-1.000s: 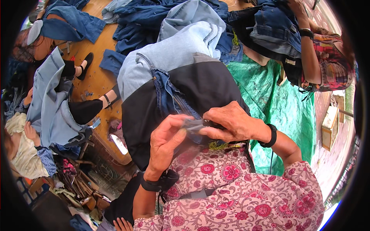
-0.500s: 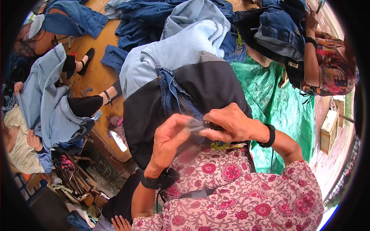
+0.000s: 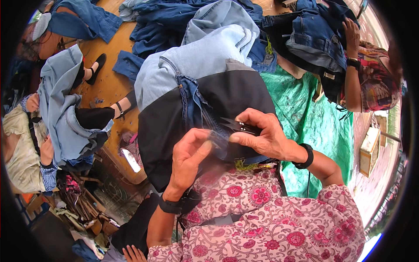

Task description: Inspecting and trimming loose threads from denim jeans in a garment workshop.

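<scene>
My left hand (image 3: 190, 155) is closed, thumb and fingers pinching the blurred edge of a dark blue denim piece (image 3: 219, 142). Black thread snips (image 3: 244, 127) sit in my right hand (image 3: 264, 135), blades pointing left above the denim; its thumb tip meets the denim's right side. A dark blue denim strip with a seam or zip (image 3: 188, 102) runs up from my hands across black cloth (image 3: 161, 131) on my lap. Beyond it drapes light blue denim (image 3: 192, 61). Yellow-green threads (image 3: 245, 166) lie close against my flowered shirt.
Dark blue jeans (image 3: 157, 35) are heaped on the wooden surface (image 3: 109, 78) ahead. Green sheeting (image 3: 301, 113) spreads at the right, near a co-worker's hand (image 3: 351, 32) on dark jeans. Another person at the left holds light blue denim (image 3: 61, 100). A wooden box (image 3: 370, 150) stands far right.
My right hand has risen slightly, and the snips now show clearly with blades pointing left. My left hand keeps its pinch, almost in place. The person at the left has shifted the light blue denim.
</scene>
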{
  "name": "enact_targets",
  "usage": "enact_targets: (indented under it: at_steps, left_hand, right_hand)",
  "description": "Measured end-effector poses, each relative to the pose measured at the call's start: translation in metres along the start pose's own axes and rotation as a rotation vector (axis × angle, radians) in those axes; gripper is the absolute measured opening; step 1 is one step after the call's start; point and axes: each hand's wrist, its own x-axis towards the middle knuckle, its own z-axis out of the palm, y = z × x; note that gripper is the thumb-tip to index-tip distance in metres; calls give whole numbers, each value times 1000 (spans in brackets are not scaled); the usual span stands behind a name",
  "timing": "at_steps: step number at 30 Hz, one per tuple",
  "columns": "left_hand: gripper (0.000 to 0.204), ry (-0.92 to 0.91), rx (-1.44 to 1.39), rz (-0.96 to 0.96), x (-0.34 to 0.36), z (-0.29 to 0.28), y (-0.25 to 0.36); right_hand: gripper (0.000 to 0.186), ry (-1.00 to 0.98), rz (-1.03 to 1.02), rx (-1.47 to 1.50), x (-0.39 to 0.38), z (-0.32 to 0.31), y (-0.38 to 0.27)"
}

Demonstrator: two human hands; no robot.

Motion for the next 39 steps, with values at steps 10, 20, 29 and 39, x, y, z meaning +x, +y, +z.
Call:
enact_targets:
  at_steps: [10,20,29,39]
  left_hand:
    - [12,58,422,110,-10,12,10]
    - [7,62,340,171,-20,6,11]
    - [7,75,108,127,-22,1,3]
    - [8,88,79,136,-24,1,2]
  right_hand:
    - [26,-126,-196,-178,7,18,-18]
    - [19,238,-75,-313,9,19,-1]
    - [46,-319,534,621,-26,19,-38]
    - [50,-301,692,890,-31,31,-29]
